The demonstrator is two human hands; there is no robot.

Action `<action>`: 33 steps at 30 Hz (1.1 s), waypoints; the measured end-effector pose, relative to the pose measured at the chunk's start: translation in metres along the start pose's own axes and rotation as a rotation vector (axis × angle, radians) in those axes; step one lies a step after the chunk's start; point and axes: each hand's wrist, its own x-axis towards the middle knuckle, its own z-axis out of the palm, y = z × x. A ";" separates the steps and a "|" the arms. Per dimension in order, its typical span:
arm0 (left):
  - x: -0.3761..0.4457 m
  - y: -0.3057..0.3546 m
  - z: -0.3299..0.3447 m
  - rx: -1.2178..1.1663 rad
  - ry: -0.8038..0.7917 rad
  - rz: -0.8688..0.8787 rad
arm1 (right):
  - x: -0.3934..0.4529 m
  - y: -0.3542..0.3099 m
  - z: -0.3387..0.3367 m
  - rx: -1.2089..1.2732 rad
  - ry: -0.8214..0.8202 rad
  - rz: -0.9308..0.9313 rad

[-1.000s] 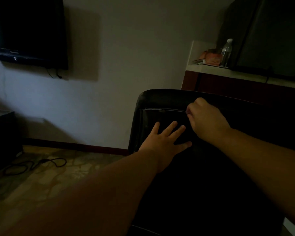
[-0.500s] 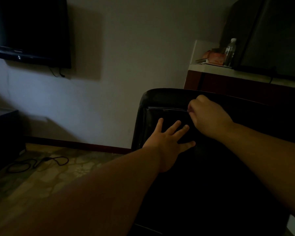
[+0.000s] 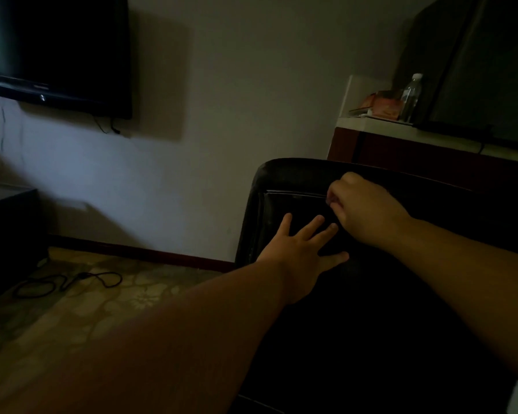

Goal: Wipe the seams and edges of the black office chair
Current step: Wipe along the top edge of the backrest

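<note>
Dim room, black chair (image 3: 284, 174) backrest upright

A dim home room: wall-mounted television (image 3: 54, 46), patterned floor (image 3: 108, 297).

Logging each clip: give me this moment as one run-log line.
left hand: flat on black office chair back | right hand: fingers curled at upper seam, cloth not discernible | lighting: dim

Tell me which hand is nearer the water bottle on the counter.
Right. The right hand works at the chair seam, below and left of the water bottle; the left hand lies flat lower down, farther left.
</note>
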 end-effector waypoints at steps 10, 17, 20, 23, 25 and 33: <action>0.001 0.000 0.006 0.029 0.033 -0.009 | 0.008 0.007 -0.004 0.035 0.088 0.058; 0.002 0.002 0.009 0.004 0.045 -0.018 | 0.006 0.008 -0.002 0.002 0.086 0.013; 0.003 0.005 0.008 0.002 0.048 -0.024 | 0.005 0.004 0.002 -0.007 0.039 -0.011; 0.002 0.006 0.008 0.049 0.061 -0.034 | 0.010 0.002 -0.003 -0.020 0.049 -0.022; 0.003 0.008 0.009 0.055 0.056 -0.050 | 0.012 0.002 -0.003 -0.013 0.102 0.031; 0.004 0.009 0.013 0.019 0.073 -0.033 | 0.013 0.001 -0.002 0.013 0.135 0.042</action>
